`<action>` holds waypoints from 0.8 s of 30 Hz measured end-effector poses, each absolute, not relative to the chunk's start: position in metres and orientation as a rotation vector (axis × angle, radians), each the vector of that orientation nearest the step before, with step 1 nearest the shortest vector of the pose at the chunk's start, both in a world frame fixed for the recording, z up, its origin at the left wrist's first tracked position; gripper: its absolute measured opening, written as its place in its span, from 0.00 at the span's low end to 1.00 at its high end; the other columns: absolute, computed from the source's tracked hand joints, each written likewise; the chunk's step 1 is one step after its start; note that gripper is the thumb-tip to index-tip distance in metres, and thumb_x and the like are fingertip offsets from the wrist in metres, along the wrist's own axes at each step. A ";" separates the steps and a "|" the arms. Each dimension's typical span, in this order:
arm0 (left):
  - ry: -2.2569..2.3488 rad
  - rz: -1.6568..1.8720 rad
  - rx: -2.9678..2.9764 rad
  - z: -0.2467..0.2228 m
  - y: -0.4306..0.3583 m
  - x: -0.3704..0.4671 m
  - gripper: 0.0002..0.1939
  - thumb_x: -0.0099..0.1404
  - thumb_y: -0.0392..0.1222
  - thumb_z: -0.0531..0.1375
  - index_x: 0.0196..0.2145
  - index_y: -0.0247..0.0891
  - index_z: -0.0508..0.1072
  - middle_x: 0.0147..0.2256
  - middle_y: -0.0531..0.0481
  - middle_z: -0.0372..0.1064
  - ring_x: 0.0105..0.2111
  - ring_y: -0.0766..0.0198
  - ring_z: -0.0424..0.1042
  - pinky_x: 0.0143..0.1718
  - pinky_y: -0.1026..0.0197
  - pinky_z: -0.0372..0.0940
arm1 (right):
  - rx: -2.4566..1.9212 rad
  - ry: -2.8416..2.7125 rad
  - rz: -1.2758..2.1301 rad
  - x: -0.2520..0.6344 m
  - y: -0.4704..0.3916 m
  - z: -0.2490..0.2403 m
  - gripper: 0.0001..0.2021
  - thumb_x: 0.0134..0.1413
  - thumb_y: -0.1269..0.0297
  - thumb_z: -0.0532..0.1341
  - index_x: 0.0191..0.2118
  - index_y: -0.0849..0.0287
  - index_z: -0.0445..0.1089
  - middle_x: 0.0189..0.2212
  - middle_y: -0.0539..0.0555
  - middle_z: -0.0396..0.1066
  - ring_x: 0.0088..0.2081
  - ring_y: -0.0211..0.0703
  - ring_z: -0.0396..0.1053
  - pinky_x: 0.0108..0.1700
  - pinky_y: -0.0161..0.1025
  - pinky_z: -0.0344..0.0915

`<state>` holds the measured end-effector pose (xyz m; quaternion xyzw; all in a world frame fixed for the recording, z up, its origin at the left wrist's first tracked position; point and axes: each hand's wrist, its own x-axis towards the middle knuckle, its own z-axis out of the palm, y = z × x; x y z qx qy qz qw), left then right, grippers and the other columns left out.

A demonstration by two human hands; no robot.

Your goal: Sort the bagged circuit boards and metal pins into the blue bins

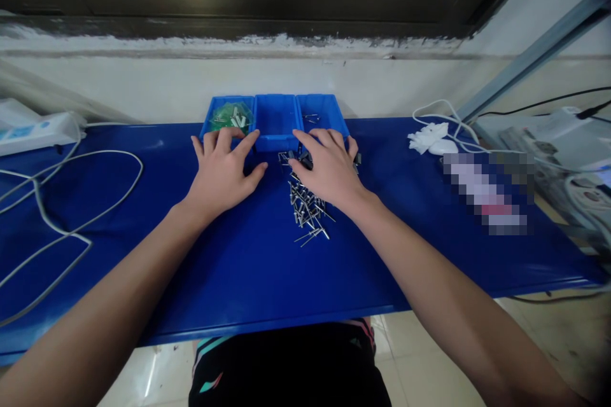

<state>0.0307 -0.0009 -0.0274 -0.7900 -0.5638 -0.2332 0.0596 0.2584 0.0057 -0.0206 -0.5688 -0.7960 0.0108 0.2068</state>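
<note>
My left hand [221,170] rests with spread fingers at the front of the left blue bin [209,116], which holds a green plastic bag [228,116] with silvery metal pieces. Fingers also apart, my right hand [330,168] reaches over a pile of metal blind rivets [308,206] and partly hides it. Its fingertips are by the front of the right blue bin [329,107], where a few thin metal pieces [311,118] lie. Between the two stands the middle blue bin [277,116]. Some dark pieces show under my right hand; their kind is unclear.
White cables [90,238] loop over the blue table [229,280] at the left, near a white power strip [42,130]. Crumpled white tissue [427,138], a cable and a blurred-out item [487,194] lie at the right. A wall stands behind the bins.
</note>
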 end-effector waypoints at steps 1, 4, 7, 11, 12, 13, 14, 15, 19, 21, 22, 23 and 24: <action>-1.704 -0.714 -2.388 -0.027 -0.002 0.031 0.31 0.70 0.56 0.60 0.68 0.46 0.67 0.61 0.35 0.63 0.62 0.26 0.58 0.62 0.14 0.45 | -1.585 -2.220 0.036 0.258 0.005 -0.020 0.28 0.69 0.53 0.55 0.71 0.50 0.62 0.66 0.60 0.66 0.68 0.65 0.56 0.67 0.77 0.46; -1.712 -0.714 -2.376 -0.026 -0.004 0.033 0.31 0.70 0.55 0.60 0.68 0.46 0.67 0.61 0.35 0.63 0.63 0.27 0.57 0.63 0.15 0.45 | -1.584 -2.228 0.037 0.259 0.005 -0.019 0.28 0.68 0.53 0.56 0.71 0.50 0.62 0.66 0.61 0.66 0.68 0.66 0.56 0.68 0.77 0.46; -1.739 -0.706 -2.363 -0.026 -0.006 0.035 0.31 0.71 0.55 0.59 0.68 0.45 0.67 0.61 0.35 0.63 0.63 0.27 0.57 0.63 0.15 0.44 | -1.565 -2.227 0.027 0.260 0.005 -0.021 0.28 0.68 0.53 0.57 0.70 0.51 0.62 0.65 0.61 0.66 0.68 0.65 0.56 0.68 0.76 0.46; -1.761 -0.674 -2.364 -0.026 -0.008 0.037 0.31 0.72 0.55 0.58 0.69 0.46 0.65 0.62 0.35 0.62 0.64 0.27 0.56 0.63 0.15 0.43 | -1.582 -2.216 0.007 0.258 0.003 -0.024 0.30 0.67 0.51 0.58 0.71 0.51 0.60 0.67 0.62 0.62 0.70 0.69 0.50 0.66 0.77 0.46; -1.758 -0.664 -2.360 -0.026 -0.009 0.037 0.32 0.72 0.56 0.58 0.70 0.47 0.63 0.63 0.34 0.61 0.65 0.27 0.56 0.63 0.15 0.42 | -1.599 -2.196 -0.025 0.256 0.001 -0.022 0.31 0.66 0.51 0.59 0.71 0.51 0.59 0.68 0.63 0.60 0.71 0.72 0.47 0.65 0.77 0.46; -1.749 -0.659 -2.351 -0.026 -0.010 0.038 0.32 0.73 0.56 0.58 0.71 0.49 0.62 0.63 0.34 0.60 0.65 0.26 0.55 0.63 0.14 0.40 | -1.615 -2.170 -0.065 0.254 -0.001 -0.021 0.31 0.66 0.51 0.59 0.71 0.51 0.60 0.69 0.64 0.57 0.71 0.74 0.44 0.64 0.76 0.47; -1.736 -0.664 -2.335 -0.024 -0.012 0.040 0.32 0.73 0.56 0.57 0.71 0.50 0.61 0.64 0.34 0.59 0.66 0.26 0.54 0.63 0.13 0.37 | -1.619 -2.147 -0.100 0.252 -0.003 -0.018 0.30 0.66 0.52 0.59 0.70 0.51 0.61 0.69 0.64 0.56 0.71 0.75 0.43 0.64 0.74 0.49; -1.722 -0.683 -2.311 -0.023 -0.013 0.041 0.31 0.73 0.56 0.57 0.70 0.50 0.61 0.65 0.35 0.59 0.67 0.26 0.53 0.64 0.14 0.35 | -1.602 -2.141 -0.120 0.249 -0.006 -0.015 0.27 0.66 0.53 0.58 0.68 0.52 0.63 0.68 0.64 0.57 0.70 0.74 0.45 0.62 0.71 0.51; -1.662 -0.797 -2.248 -0.013 -0.018 0.043 0.25 0.74 0.55 0.56 0.64 0.47 0.70 0.62 0.38 0.63 0.65 0.32 0.57 0.66 0.22 0.45 | -1.346 -2.355 -0.002 0.244 -0.017 -0.006 0.15 0.68 0.59 0.55 0.53 0.54 0.73 0.53 0.59 0.70 0.58 0.59 0.61 0.54 0.54 0.60; -1.609 -0.846 -2.282 -0.009 -0.019 0.042 0.22 0.74 0.53 0.55 0.60 0.44 0.74 0.59 0.40 0.66 0.63 0.35 0.60 0.64 0.27 0.53 | -1.252 -2.486 0.053 0.243 -0.020 -0.007 0.13 0.66 0.58 0.57 0.50 0.55 0.74 0.49 0.58 0.72 0.55 0.57 0.62 0.51 0.52 0.59; -1.572 -0.867 -2.318 -0.008 -0.018 0.041 0.21 0.75 0.52 0.55 0.58 0.43 0.75 0.57 0.41 0.67 0.62 0.37 0.63 0.63 0.30 0.57 | -1.240 -2.530 0.067 0.243 -0.020 -0.009 0.13 0.66 0.56 0.58 0.49 0.55 0.74 0.49 0.58 0.72 0.54 0.57 0.62 0.51 0.52 0.59; -1.527 -0.888 -2.362 -0.008 -0.018 0.041 0.20 0.75 0.51 0.54 0.56 0.42 0.76 0.55 0.42 0.68 0.60 0.40 0.65 0.61 0.32 0.60 | -1.242 -2.560 0.075 0.243 -0.021 -0.012 0.14 0.65 0.55 0.59 0.49 0.55 0.74 0.49 0.58 0.72 0.53 0.58 0.62 0.50 0.53 0.58; -1.474 -0.906 -2.413 -0.009 -0.017 0.040 0.19 0.75 0.50 0.54 0.55 0.42 0.76 0.53 0.42 0.70 0.58 0.42 0.68 0.60 0.35 0.63 | -1.248 -2.580 0.082 0.243 -0.021 -0.014 0.14 0.65 0.55 0.59 0.50 0.55 0.74 0.50 0.58 0.72 0.52 0.58 0.63 0.49 0.53 0.58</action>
